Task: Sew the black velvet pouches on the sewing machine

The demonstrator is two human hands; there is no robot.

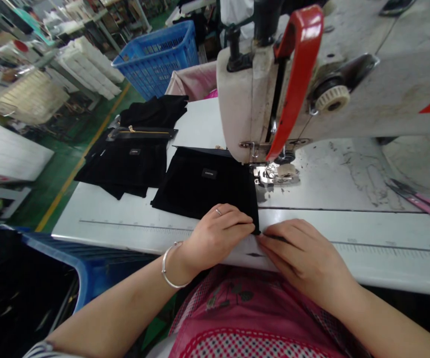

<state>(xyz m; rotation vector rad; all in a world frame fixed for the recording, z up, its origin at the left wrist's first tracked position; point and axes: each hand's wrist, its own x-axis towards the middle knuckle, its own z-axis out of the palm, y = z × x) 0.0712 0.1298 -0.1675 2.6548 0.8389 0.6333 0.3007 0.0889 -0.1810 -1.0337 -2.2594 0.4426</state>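
A black fabric piece (203, 186) with a small label lies on the white sewing table (132, 219), its right edge under the presser foot (274, 171) of the sewing machine (334, 79). My left hand (218, 233) pinches the near right corner of that fabric, fingers closed on it. My right hand (304, 258) rests just beside it at the table's front edge, its fingertips pressed together on the same corner, perhaps with a thin dark tool that I cannot make out.
A stack of black pieces with a gold zipper (132, 149) lies at the table's far left. Pink-handled scissors (423, 201) lie at the right. A blue crate (158, 57) stands beyond the table, a blue bin (50, 268) at my left.
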